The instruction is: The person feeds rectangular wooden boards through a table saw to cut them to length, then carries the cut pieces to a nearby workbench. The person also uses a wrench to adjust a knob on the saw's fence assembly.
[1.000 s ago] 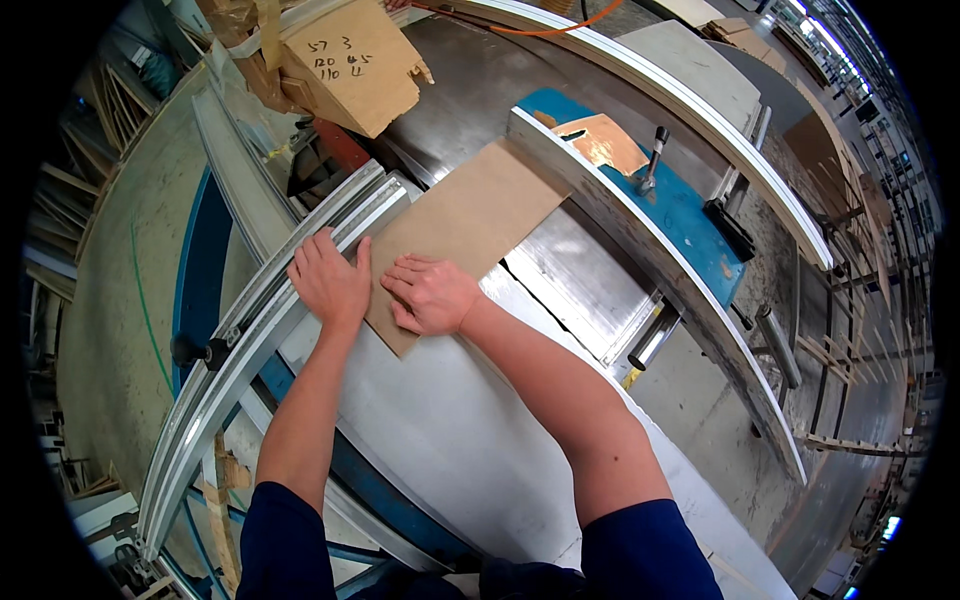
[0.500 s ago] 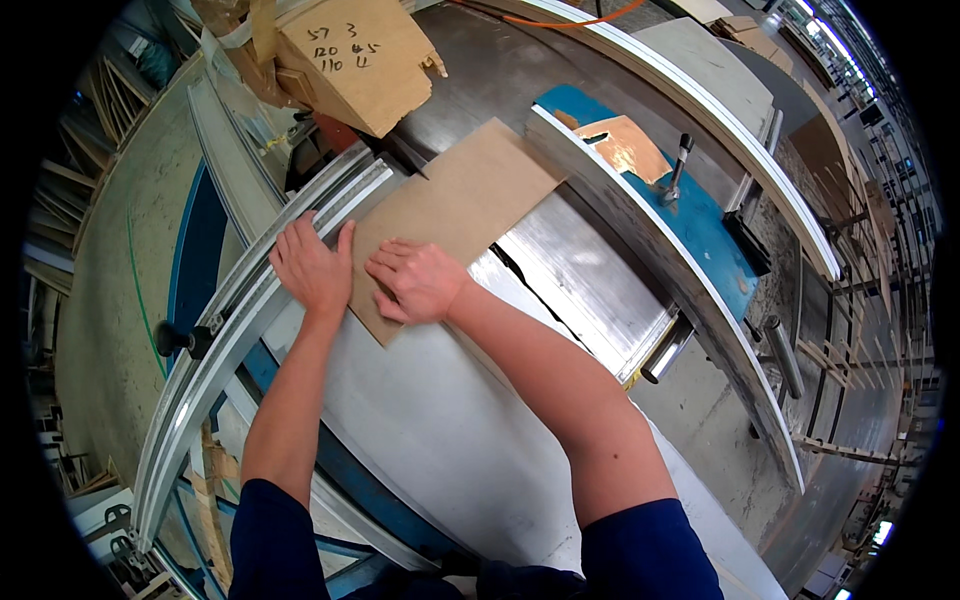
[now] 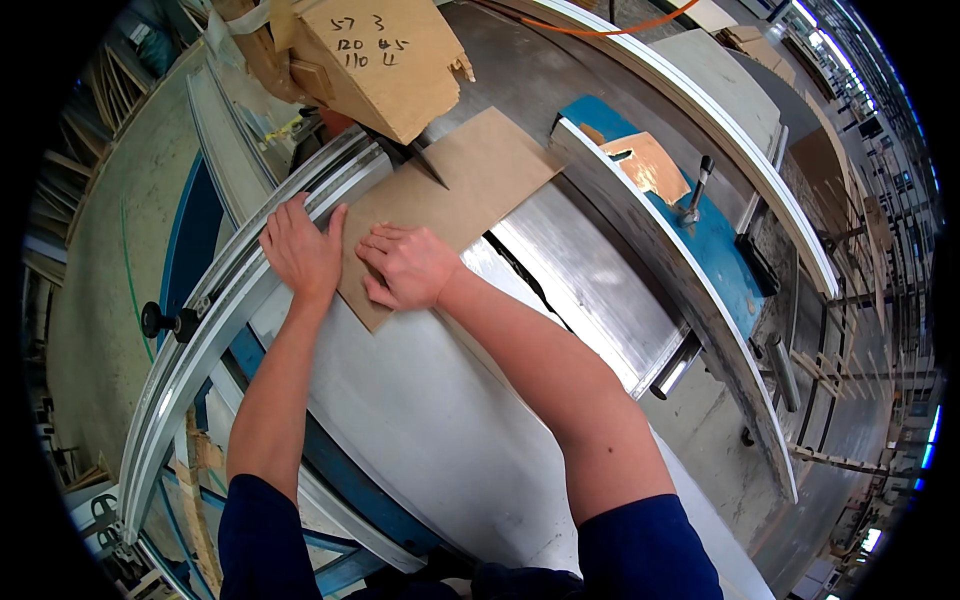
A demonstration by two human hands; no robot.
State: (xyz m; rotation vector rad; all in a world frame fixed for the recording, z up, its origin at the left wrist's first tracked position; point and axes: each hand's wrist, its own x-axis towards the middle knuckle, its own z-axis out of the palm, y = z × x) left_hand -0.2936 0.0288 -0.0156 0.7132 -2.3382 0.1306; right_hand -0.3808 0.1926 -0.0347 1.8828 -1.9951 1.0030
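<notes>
A brown rectangular board (image 3: 480, 170) lies on the metal saw table, with a dark narrow blade-like shape (image 3: 432, 168) at its upper-left part. My left hand (image 3: 300, 245) rests over the aluminium rail fence (image 3: 347, 178), fingers apart and thumb beside the board's left edge. On the board's near end, my right hand (image 3: 405, 268) presses with bent, closed fingers. The steel guide (image 3: 655, 235) stands beyond the board's right end, beside a blue plate (image 3: 730, 275) carrying a handled lever (image 3: 700, 190).
A torn, marked board block (image 3: 390, 80) sits at the back, near an orange hose (image 3: 610, 27). A black knob (image 3: 158, 320) projects left of the fence. Stacked wooden panels (image 3: 115, 105) stand at upper left; racks (image 3: 860, 360) line the right.
Both hands and the board have moved forward and slightly left in the view. The dark blade-like shape now reaches farther over the board. The surroundings have shifted slightly in the view.
</notes>
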